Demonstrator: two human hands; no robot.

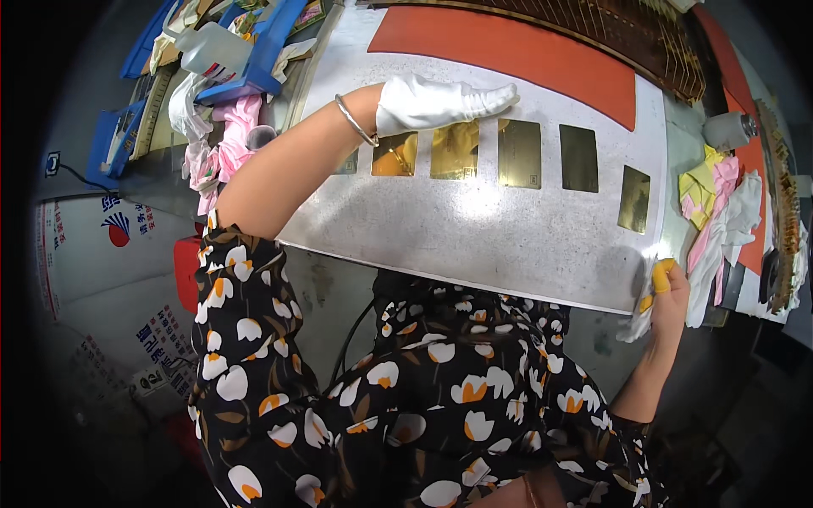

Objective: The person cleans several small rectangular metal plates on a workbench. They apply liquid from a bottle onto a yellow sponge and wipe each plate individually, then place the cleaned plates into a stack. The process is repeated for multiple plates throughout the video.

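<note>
Black floral clothing (423, 398) fills the space nearest the camera. At far left sit a blue bin (273, 51), a translucent bottle (218, 51) and pink cloths (239, 127). The left hand (449, 102), in a white glove, is stretched flat, fingers straight and together, released and pointing right — it overlaps the tops of the golden plates (519, 154), though whether it touches them I cannot tell. These lie spaced in a row on the pale board (406, 220), the rightmost one set nearer the person, an orange-red sheet (508, 51) beyond. A broad stretch of speckled surface runs between the row and the board's slanting near edge. The right hand (669, 286), with yellow finger covers (662, 278), is curled at the near right corner, beside white fabric (633, 326) — its grip, if any, is unclear. Farther right lie yellow cloth (699, 188) and a clear bottle (728, 132)
</note>
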